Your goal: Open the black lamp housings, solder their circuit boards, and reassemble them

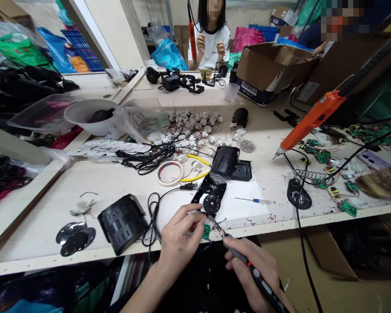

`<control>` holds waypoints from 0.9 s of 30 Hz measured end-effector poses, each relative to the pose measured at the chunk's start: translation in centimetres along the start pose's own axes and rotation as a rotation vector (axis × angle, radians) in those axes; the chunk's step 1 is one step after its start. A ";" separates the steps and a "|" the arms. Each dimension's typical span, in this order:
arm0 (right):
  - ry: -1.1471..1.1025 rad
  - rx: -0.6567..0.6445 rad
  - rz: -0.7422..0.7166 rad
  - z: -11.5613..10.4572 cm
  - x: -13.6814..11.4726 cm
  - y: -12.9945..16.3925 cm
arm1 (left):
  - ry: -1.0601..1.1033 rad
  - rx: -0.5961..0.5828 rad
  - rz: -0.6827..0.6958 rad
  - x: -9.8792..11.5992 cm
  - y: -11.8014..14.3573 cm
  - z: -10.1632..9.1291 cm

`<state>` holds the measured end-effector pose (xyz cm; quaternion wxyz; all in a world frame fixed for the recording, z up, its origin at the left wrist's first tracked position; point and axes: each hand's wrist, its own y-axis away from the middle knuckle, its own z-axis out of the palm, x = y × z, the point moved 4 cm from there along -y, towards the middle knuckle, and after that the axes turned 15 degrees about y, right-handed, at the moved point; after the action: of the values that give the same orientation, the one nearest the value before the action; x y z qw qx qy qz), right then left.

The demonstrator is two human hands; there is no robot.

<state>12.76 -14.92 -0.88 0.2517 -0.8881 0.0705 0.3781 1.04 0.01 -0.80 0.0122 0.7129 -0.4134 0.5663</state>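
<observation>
My right hand [256, 267] is wrapped round a soldering iron [236, 248] with a small red light on its handle. Its tip points up and left, close to the fingertips of my left hand [180, 237]. Those fingers are pinched together on what looks like a thin red wire, partly hidden. Right above them is a round black disc [211, 203] with small holes, lying over an open black housing [200, 191]. A small green circuit board [206, 231] hangs by the table edge beside the left fingers. White paper [244, 211] lies under the housing.
Left of my hands stands a slotted black housing [122, 221] beside dark discs [74, 239]. A tape roll [170, 174], black cables [159, 156] and a screwdriver [252, 200] lie around. An orange electric screwdriver [313, 119] hangs at right. A person [211, 43] sits opposite.
</observation>
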 end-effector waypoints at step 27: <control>0.007 0.020 0.019 0.1 0.1 0.0 | -0.012 0.022 0.000 -0.1 0.0 0.1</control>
<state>12.80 -14.90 -1.02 0.2569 -0.8860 0.0834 0.3768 1.09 0.02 -0.90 0.0016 0.7163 -0.4072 0.5667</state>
